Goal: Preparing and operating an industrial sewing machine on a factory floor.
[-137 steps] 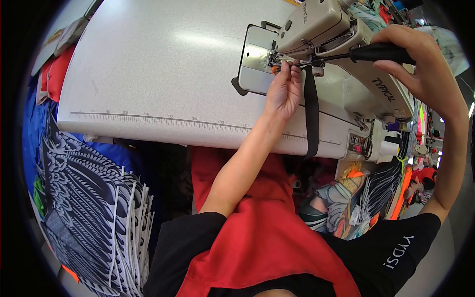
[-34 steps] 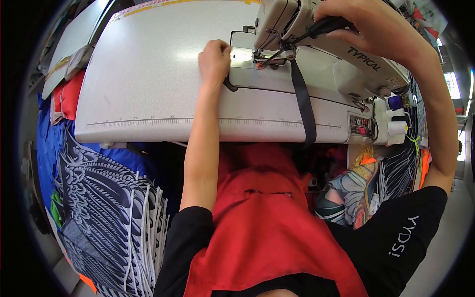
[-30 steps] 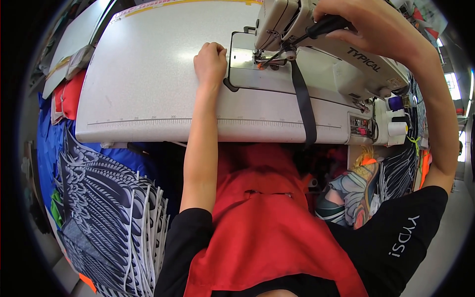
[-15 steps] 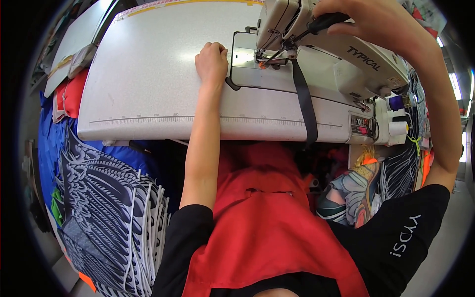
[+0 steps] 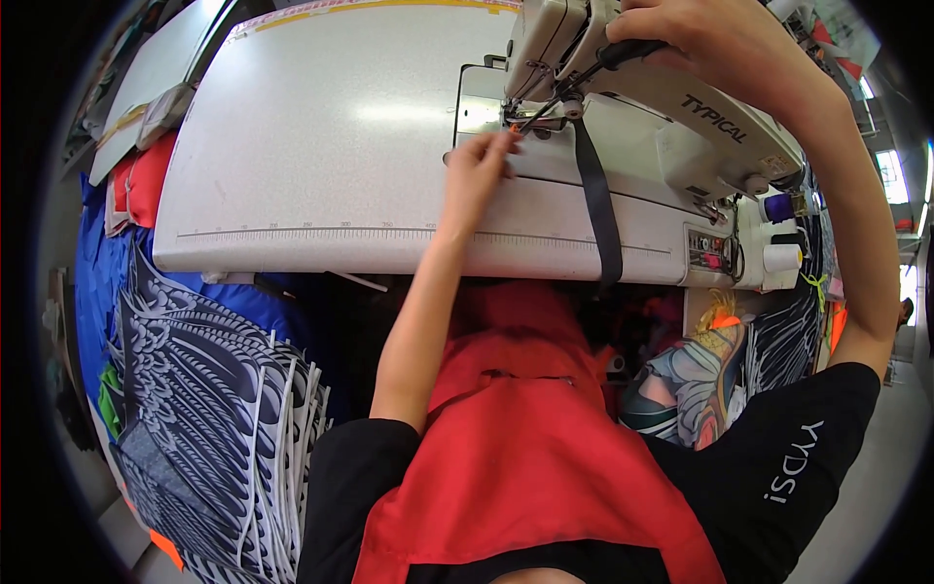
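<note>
My right hand (image 5: 671, 27) is closed around the black handle of a screwdriver (image 5: 626, 54) beside the head of a sewing machine (image 5: 671, 95). The thin shaft slants down and left toward the presser foot area. My left hand (image 5: 477, 173) hovers at the front of the metal needle plate (image 5: 477, 115), its fingers loosely bent and partly apart, with nothing visible between them. Its fingertips are close to a small orange piece (image 5: 515, 129) by the presser foot. A dark grey strap (image 5: 595, 185) hangs from the machine over the table's front edge.
The white machine table (image 5: 292, 146) carries a printed ruler along its front. Patterned black-and-white fabric pieces (image 5: 214, 389) are piled at the left, beside blue cloth (image 5: 89, 282) and a red bundle (image 5: 148, 185). White thread spools (image 5: 781, 257) stand at the right; printed fabric (image 5: 691, 380) lies below.
My left hand has moved right from the table beside the needle plate to the presser foot, and its fingers have loosened. My right hand has shifted slightly left with the screwdriver.
</note>
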{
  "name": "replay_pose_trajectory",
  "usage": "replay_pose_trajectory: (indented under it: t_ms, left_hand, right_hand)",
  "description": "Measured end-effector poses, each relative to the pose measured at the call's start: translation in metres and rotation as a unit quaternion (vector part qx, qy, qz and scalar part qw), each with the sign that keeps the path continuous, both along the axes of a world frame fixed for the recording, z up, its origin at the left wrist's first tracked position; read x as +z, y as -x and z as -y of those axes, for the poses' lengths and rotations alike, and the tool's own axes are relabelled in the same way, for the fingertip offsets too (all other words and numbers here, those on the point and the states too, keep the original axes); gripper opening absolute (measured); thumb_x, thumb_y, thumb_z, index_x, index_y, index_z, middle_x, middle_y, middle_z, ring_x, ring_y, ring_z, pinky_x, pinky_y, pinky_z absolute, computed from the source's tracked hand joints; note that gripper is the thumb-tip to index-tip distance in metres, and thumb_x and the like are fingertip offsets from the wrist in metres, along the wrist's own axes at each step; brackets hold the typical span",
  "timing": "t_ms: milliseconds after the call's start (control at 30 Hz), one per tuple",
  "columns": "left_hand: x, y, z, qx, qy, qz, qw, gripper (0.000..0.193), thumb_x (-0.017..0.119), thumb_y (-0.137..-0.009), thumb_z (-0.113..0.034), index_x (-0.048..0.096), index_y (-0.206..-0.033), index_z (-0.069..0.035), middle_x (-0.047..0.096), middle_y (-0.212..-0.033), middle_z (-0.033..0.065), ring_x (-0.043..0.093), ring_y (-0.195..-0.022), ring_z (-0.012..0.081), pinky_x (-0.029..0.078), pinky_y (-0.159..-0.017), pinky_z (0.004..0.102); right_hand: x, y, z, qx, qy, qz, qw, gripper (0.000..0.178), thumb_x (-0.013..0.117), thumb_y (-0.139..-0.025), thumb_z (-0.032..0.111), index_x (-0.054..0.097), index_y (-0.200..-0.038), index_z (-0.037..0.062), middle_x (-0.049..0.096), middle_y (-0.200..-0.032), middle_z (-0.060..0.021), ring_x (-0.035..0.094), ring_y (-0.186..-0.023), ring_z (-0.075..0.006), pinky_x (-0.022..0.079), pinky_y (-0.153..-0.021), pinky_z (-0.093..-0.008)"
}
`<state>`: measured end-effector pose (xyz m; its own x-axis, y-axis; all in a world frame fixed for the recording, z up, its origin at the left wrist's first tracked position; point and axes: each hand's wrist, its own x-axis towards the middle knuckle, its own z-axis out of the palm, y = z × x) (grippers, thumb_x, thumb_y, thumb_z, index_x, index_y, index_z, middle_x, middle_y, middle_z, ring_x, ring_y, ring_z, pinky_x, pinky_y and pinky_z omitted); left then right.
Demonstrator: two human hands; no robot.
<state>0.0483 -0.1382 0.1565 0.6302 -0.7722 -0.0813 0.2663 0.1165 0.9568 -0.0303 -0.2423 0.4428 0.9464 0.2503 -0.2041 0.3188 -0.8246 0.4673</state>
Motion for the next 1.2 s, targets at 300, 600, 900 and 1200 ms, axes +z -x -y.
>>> replay_pose_trajectory:
  t_ms: [300, 600, 900, 1200]
  left_hand:
    - [-0.032, 0.03, 0.076, -0.102, 0.541, -0.629, 0.549, 0.028, 0.044, -0.09, -0.015, 0.045, -0.109, 0.005, 0.052, -0.101, 0.0107, 0.054, -0.077, 0.0106, 0.049, -0.065, 0.0185]
    - [-0.023, 0.033, 0.075, -0.037, 0.537, -0.641, 0.547, 0.024, 0.042, -0.09, -0.011, 0.045, -0.105, 0.007, 0.053, -0.095, 0.0114, 0.054, -0.08, 0.0144, 0.051, -0.072, 0.0208]
    - [-0.019, 0.039, 0.081, 0.0, 0.522, -0.651, 0.551, 0.021, 0.045, -0.089, -0.011, 0.045, -0.102, 0.005, 0.054, -0.098, 0.0132, 0.056, -0.08, 0.0131, 0.052, -0.071, 0.0191]
    - [-0.013, 0.036, 0.077, 0.034, 0.459, -0.676, 0.576, 0.024, 0.05, -0.085, -0.011, 0.047, -0.101, 0.007, 0.055, -0.089, 0.0131, 0.058, -0.074, 0.0133, 0.054, -0.065, 0.0173]
  right_hand:
    - [0.006, -0.014, -0.016, -0.075, -0.04, -0.04, 0.996, 0.017, 0.06, -0.069, 0.009, 0.06, -0.086, 0.0062, 0.057, -0.077, -0.0093, 0.057, -0.076, -0.0266, 0.046, -0.064, -0.036]
    - [0.009, -0.015, -0.019, -0.027, -0.03, -0.055, 0.998, 0.02, 0.06, -0.069, 0.011, 0.059, -0.089, 0.006, 0.056, -0.076, -0.0086, 0.057, -0.071, -0.0255, 0.046, -0.06, -0.0337]
    - [0.003, -0.013, 0.015, 0.021, -0.045, -0.043, 0.998, 0.033, 0.064, -0.067, 0.007, 0.054, -0.098, 0.0039, 0.052, -0.083, -0.0058, 0.053, -0.072, -0.0237, 0.043, -0.062, -0.0326]
    - [0.007, -0.036, 0.0, -0.44, -0.098, -0.129, 0.883, 0.034, 0.066, -0.067, 0.012, 0.054, -0.096, 0.0025, 0.054, -0.081, -0.0065, 0.056, -0.073, -0.0227, 0.043, -0.062, -0.033]
